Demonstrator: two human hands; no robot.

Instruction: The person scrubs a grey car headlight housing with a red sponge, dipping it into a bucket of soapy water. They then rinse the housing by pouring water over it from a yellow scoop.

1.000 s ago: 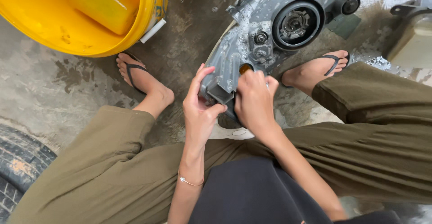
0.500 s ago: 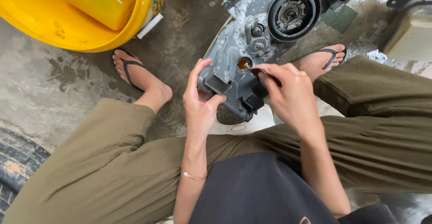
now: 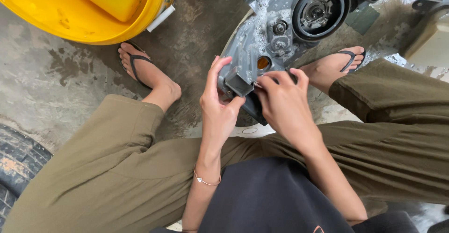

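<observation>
Since half a second ago the right hand [image 3: 285,106] has dropped from the black fitting beside the amber bulb and now lies lower on the near end of the headlight [image 3: 280,32], fingers curled together over the dark edge there. Whether they pinch a clip or merely press on it cannot be told, since the knuckles hide the fingertips. The left hand [image 3: 220,106] has kept its place, thumb and fingers clamped round the grey square socket [image 3: 238,83] at the lamp's lower corner.

The headlight stands back side up between the person's knees. Its long axis runs from the hands up and away to the right, ending at the big round black opening [image 3: 320,10]. So the lamp lies straight ahead of both hands, and the worked end is the near one; both hands meet on it, the left on its left corner, the right just beside it and nearly touching the left's fingertips. The small amber bulb [image 3: 263,63] sits just above the right hand's fingers.

Underneath is wet, stained concrete floor [image 3: 56,83], and the lamp housing is beaded with water. A yellow bucket [image 3: 70,22] sits well apart at the upper left, a tyre [image 3: 18,163] at the left edge. Both feet wear black flip-flops, one either side of the lamp.
</observation>
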